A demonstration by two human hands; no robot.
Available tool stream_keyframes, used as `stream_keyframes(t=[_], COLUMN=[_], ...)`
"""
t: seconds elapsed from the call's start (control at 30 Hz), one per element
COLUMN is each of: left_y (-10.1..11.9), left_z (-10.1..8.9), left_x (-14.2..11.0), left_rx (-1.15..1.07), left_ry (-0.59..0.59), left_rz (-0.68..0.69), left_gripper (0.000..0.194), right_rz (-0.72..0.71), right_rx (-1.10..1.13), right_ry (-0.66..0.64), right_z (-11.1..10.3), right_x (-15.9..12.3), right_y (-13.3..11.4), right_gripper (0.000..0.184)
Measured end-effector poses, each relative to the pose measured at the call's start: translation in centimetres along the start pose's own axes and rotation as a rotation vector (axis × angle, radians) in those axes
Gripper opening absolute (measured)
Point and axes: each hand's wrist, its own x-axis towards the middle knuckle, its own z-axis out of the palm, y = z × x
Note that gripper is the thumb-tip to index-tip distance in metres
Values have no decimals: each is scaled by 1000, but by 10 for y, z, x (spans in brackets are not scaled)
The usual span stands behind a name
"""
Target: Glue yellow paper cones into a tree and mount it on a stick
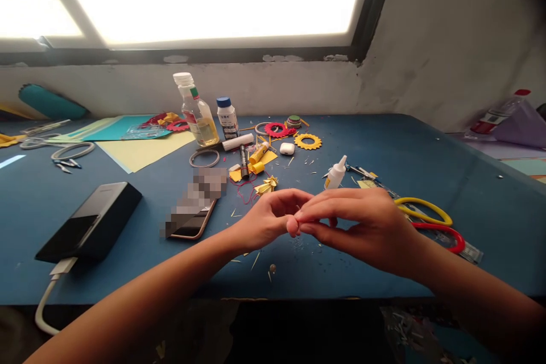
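Above the front part of the blue table, my left hand (273,217) and my right hand (356,219) meet at the fingertips. Both are closed in a pinch, thumbs against fingers. Whatever lies between the fingertips is too small or hidden to make out. Just behind my right hand stands a white glue bottle (336,173) with a pointed nozzle, its base hidden. Scissors with a yellow and a red handle loop (454,237) lie beside my right wrist, partly covered by it. Beyond my left hand sits a folded yellow paper piece (267,185).
A phone (191,219) and a black power bank (91,219) with a white cable lie left. Behind stand a glass bottle (198,116) and a blue-capped bottle (227,118). A white earbud case (287,149), a yellow toothed ring (307,141) and paper scraps lie on the table (426,165).
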Motion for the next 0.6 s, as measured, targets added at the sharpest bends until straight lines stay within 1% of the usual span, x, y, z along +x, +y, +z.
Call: stream_keyframes(t=[0.1, 0.17, 0.27, 0.43, 0.6], left_y=[0, -1, -2, -2, -1], left_z=[1, 0, -1, -1, -1], left_x=[0, -1, -1, -2, -2], left_rx=[20, 42, 68, 125, 151], left_ry=[26, 45, 66, 74, 89], left_rz=[-45, -58, -43, -27, -14], left_gripper=[50, 54, 58, 52, 51], right_rz=[3, -8, -22, -28, 23], right_rx=[18, -3, -38, -142, -173], right_ry=[16, 26, 26, 14, -16], right_z=[-1, -2, 0, 3, 5], right_x=[-2, -2, -2, -5, -7], right_y=[-3, -4, -5, -4, -4], right_gripper=[18, 17, 15, 12, 9])
